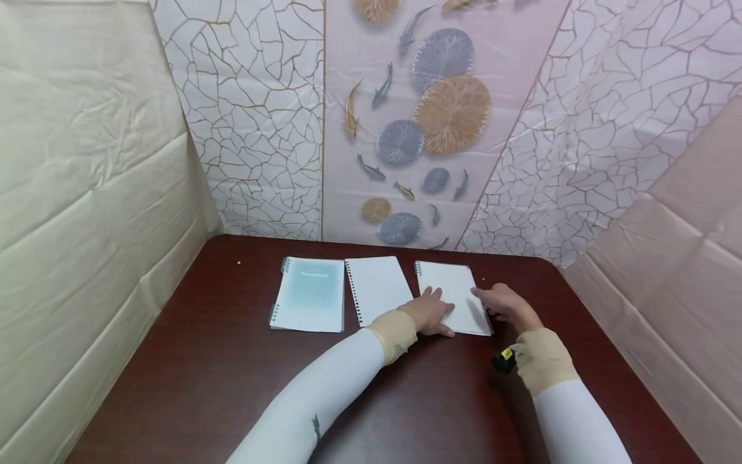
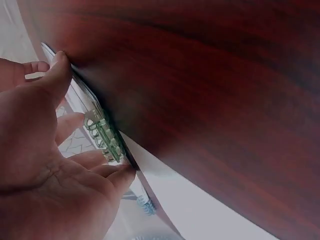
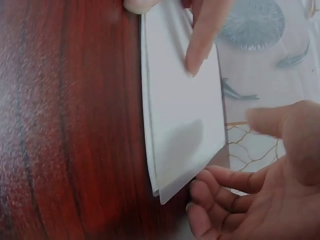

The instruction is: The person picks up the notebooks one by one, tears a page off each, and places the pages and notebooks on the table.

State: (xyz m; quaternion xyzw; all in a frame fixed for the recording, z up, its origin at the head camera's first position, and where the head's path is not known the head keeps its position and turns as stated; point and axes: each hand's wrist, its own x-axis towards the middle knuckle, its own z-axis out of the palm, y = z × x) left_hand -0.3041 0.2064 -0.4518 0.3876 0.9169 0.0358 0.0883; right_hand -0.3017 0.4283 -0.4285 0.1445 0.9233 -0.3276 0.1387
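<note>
A ring-bound notebook (image 1: 466, 317) with a blank white page lies on the right of the table. My left hand (image 1: 431, 312) rests on its lower left part, fingers spread and thumb at the near edge. In the left wrist view, green binder rings (image 2: 104, 135) show beyond the fingers of my left hand (image 2: 55, 165). At the notebook's right edge is my right hand (image 1: 507, 303). In the right wrist view, this hand (image 3: 270, 180) has its bent fingertips against the edge of the white pages (image 3: 175, 90), with the thumb held well away from them.
Left of the notebook lies a loose white sheet (image 1: 377, 283) with punched holes down its left side. Further left is a teal and white cover (image 1: 313, 303) reading "freedom", with rings at its left edge. Fabric walls (image 1: 98, 161) enclose the dark red table (image 1: 203, 374).
</note>
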